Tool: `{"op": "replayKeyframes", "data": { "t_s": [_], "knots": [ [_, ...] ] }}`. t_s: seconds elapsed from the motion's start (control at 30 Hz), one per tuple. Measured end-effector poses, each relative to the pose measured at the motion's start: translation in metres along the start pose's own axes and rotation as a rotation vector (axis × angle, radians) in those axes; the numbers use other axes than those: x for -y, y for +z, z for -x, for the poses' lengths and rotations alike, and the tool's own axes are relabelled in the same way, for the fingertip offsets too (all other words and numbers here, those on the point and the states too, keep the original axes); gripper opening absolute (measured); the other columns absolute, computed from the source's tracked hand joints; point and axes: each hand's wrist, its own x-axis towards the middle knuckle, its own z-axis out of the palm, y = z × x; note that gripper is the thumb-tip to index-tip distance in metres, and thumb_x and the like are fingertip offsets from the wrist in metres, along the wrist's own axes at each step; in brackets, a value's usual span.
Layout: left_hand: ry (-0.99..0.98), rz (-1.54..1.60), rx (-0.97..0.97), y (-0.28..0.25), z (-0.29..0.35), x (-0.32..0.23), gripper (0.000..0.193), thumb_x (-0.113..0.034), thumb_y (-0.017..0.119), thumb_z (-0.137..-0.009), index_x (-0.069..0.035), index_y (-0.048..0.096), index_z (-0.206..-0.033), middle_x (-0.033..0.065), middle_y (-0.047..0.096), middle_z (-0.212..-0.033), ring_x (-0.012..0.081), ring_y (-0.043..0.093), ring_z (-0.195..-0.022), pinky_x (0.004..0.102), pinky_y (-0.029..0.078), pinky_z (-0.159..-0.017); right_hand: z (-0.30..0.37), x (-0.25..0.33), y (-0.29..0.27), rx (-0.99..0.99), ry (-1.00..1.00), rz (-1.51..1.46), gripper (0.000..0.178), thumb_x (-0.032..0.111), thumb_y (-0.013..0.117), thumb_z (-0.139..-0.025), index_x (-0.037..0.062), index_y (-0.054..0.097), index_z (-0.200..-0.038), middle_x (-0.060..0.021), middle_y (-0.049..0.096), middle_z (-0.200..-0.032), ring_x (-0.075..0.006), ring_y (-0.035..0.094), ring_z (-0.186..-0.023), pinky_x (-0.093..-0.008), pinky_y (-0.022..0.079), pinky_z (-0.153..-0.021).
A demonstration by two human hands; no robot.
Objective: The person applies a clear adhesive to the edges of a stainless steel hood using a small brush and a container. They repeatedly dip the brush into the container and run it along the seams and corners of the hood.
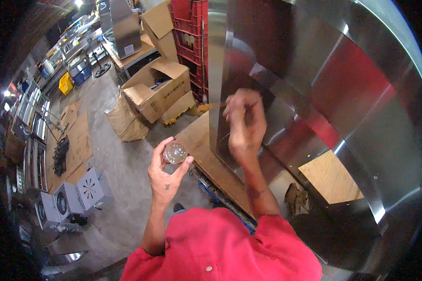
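Left hand [166, 177]: grasping a small clear cup between its thumb and fingers, palm side turned up.
Small clear cup [176, 152]: round, glistening inside, held near the left edge of the surface, well left of the right hand.
Right hand [246, 122]: raised before the metal piece, blurred, fingers curled; whether it grips anything I cannot tell.
Metal piece [286, 42]: large, shiny, filling the right side, with red reflections.
Surface [220, 171]: brown and wooden, between the two forearms, running under the metal piece.
Crumpled brown paper [297, 199]: on the right, beyond the right forearm.
Cardboard box [160, 96]: far from the person, flaps up, just beside a tan sack [125, 119].
Red crates [191, 40]: stacked at the far side, left of the metal piece.
Grey boxes [70, 200]: on the floor at left, near a flat cardboard sheet [82, 138].
Yellow crate [65, 83]: far left, beside a blue one.
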Motion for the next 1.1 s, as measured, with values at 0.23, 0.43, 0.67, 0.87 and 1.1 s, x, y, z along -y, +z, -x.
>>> {"op": "replayKeyframes", "data": {
  "t_s": [0.23, 0.43, 0.67, 0.87, 1.1],
  "knots": [
    [-0.021, 0.018, 0.027, -0.003, 0.013, -0.002, 0.069, -0.007, 0.090, -0.089, 0.000, 0.055, -0.147, 0.0127, 0.070, -0.130, 0.0183, 0.070, -0.115, 0.0335, 0.058, -0.101, -0.116, 0.007, 0.019, -0.325, -0.176, -0.425, 0.025, 0.026, 0.061, -0.114, 0.0076, 0.057, -0.130, -0.0052, 0.064, -0.113, -0.0150, 0.062, -0.091, -0.0318, 0.052, -0.085],
    [-0.045, 0.003, -0.046, -0.010, 0.027, 0.000, 0.068, -0.005, 0.090, -0.089, -0.001, 0.056, -0.147, 0.0119, 0.070, -0.130, 0.0185, 0.070, -0.115, 0.0335, 0.058, -0.101, -0.171, -0.004, 0.071, -0.384, -0.152, -0.781, 0.017, 0.018, 0.058, -0.110, 0.0103, 0.059, -0.125, -0.0067, 0.068, -0.113, -0.0215, 0.070, -0.095, -0.0364, 0.053, -0.091],
    [-0.072, -0.006, -0.077, -0.016, 0.034, -0.001, 0.068, -0.004, 0.089, -0.089, -0.001, 0.055, -0.148, 0.0114, 0.071, -0.128, 0.0180, 0.070, -0.114, 0.0333, 0.058, -0.100, -0.223, -0.084, 0.086, -0.158, -0.126, -0.898, 0.057, 0.041, 0.057, -0.113, 0.0218, 0.036, -0.162, -0.0056, 0.056, -0.148, -0.0228, 0.060, -0.123, -0.0458, 0.049, -0.108],
    [-0.064, -0.040, -0.062, -0.019, 0.036, -0.003, 0.068, -0.004, 0.090, -0.089, 0.000, 0.055, -0.148, 0.0111, 0.070, -0.129, 0.0178, 0.070, -0.115, 0.0337, 0.058, -0.101, -0.235, -0.133, 0.078, 0.170, -0.450, -1.015, 0.060, 0.039, 0.059, -0.112, 0.0208, 0.036, -0.164, -0.0044, 0.050, -0.155, -0.0208, 0.043, -0.143, -0.0426, 0.040, -0.119],
    [-0.070, -0.033, -0.020, -0.015, 0.034, -0.001, 0.068, -0.006, 0.090, -0.089, -0.001, 0.056, -0.147, 0.0127, 0.071, -0.130, 0.0186, 0.070, -0.116, 0.0345, 0.058, -0.101, -0.214, -0.063, 0.089, -0.178, -0.372, -0.673, 0.064, 0.033, 0.059, -0.112, 0.0181, 0.031, -0.168, -0.0060, 0.046, -0.158, -0.0247, 0.036, -0.150, -0.0397, 0.039, -0.121]
  ]
}}
